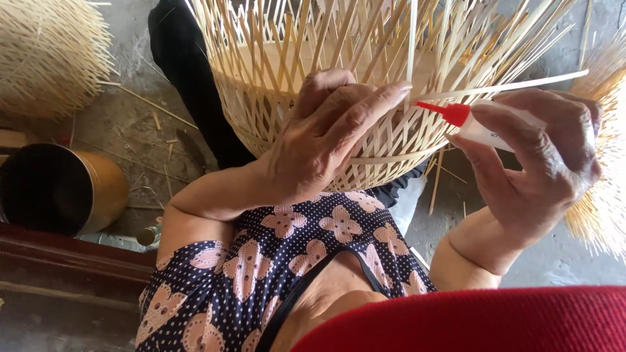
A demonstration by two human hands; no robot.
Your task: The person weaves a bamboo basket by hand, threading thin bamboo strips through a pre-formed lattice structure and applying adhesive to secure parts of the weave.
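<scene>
Left hand: the left hand (pixel 326 140) lies flat against the side of the half-woven bamboo basket (pixel 274 78), fingers stretched out and pressed on the weave, forefinger pointing right along a strip; it presses rather than clasps, nothing is shut inside it.
Right hand: the right hand (pixel 541 163) is clenched round a small white glue bottle (pixel 486 130), thumb below and fingers over the top.
Glue bottle: held nearly level at the basket's right side, its red nozzle (pixel 447 112) aimed left, the tip just beside the left forefinger's tip and close against the weave; whether it touches a strip I cannot tell.
Basket: pale open lattice of thin bamboo strips, resting on the person's lap, rim band toward the body, loose strip ends fanning upward and outward out of view.
Loose strip: one long strip (pixel 521 85) runs from the weave out to the right, passing just above the bottle.
Clothing: dark dotted dress (pixel 293 254) with pink flowers; a red edge (pixel 489 319) fills the bottom right.
Floor: grey concrete floor (pixel 130 124) strewn with bamboo slivers.
Left surroundings: a round tin (pixel 62 189) with a dark inside lies on its side; above it a bristly bundle of bamboo (pixel 49 55).
Right edge: another bamboo bundle (pixel 603 215), partly cut off.
</scene>
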